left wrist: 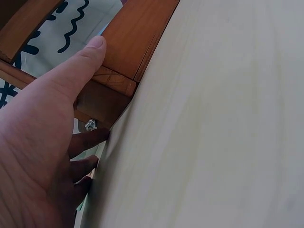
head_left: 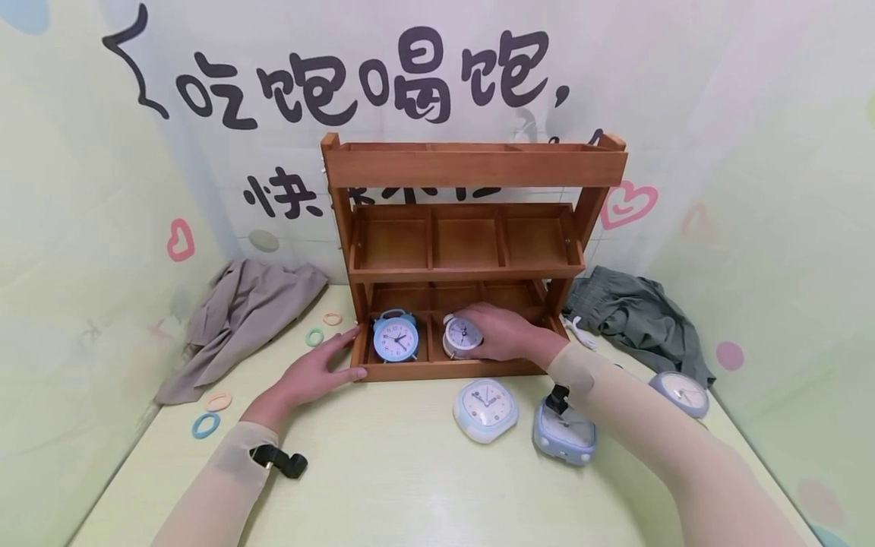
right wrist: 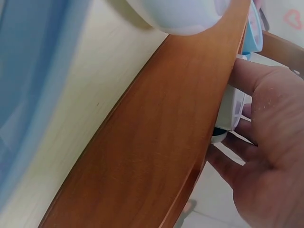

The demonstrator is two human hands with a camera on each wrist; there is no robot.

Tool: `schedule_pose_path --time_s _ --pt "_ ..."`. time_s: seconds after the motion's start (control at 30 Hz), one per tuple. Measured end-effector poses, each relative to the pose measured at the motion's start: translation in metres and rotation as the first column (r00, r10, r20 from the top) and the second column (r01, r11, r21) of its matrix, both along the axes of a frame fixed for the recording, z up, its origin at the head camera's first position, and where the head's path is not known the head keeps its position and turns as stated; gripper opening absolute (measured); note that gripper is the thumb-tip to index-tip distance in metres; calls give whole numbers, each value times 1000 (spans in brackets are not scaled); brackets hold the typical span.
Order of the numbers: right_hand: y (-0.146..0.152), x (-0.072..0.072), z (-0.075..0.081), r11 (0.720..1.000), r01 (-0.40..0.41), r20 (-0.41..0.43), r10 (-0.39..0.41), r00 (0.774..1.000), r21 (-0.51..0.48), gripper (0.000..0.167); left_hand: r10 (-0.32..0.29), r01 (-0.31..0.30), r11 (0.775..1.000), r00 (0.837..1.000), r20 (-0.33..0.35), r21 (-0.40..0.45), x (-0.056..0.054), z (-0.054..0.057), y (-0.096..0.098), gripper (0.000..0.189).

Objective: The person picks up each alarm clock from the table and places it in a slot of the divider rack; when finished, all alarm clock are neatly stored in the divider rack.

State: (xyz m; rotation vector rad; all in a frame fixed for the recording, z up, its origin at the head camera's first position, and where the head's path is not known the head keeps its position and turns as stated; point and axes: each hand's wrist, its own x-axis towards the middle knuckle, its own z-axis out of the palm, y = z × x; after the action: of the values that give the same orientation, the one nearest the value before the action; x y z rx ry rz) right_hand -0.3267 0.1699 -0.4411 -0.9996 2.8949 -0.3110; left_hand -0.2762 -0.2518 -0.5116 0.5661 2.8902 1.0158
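In the head view, my right hand (head_left: 500, 333) holds a small white alarm clock (head_left: 459, 334) from its right side, thumb and fingers around the body. The clock stands in the middle bottom compartment of a brown wooden shelf (head_left: 478, 169). A blue twin-bell alarm clock (head_left: 396, 339) sits in the compartment to its left. My left hand (head_left: 309, 377) rests against the shelf's lower left corner, thumb at the front board and fingers along the side. In the right wrist view, the front board (right wrist: 156, 118) hides part of the white clock (right wrist: 231, 108).
On the table before the shelf lie a pale blue-white clock (head_left: 486, 409) and a blue clock (head_left: 564, 434), partly under my right forearm. Another clock (head_left: 680, 393) is at the right edge. Folded cloths (head_left: 253, 311) (head_left: 632, 315) flank the shelf; several rings (head_left: 206, 425) lie left.
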Motion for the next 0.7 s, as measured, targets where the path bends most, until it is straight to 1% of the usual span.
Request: schedule_pose_path --time_s 0.23,0.3,0.4,0.53,0.7 --pt "2 4 5 1000 -21 42 21 999 8 82 -2 2 1000 1000 -8 3 0 -1 0 96" --pt "4 6 7 1000 -24 54 24 998 -4 83 -4 4 1000 1000 -4 6 0 -1 0 97" --pt "9 10 14 999 -4 70 7 998 -36 83 -7 7 1000 1000 -3 3 0 -1 -1 98" --pt "18 21 27 996 31 82 -24 996 -89 82 -3 3 1000 1000 4 2 0 0 0 98" --pt "31 40 39 989 7 87 6 996 -147 80 -6 6 1000 1000 -1 4 1 0 0 98"
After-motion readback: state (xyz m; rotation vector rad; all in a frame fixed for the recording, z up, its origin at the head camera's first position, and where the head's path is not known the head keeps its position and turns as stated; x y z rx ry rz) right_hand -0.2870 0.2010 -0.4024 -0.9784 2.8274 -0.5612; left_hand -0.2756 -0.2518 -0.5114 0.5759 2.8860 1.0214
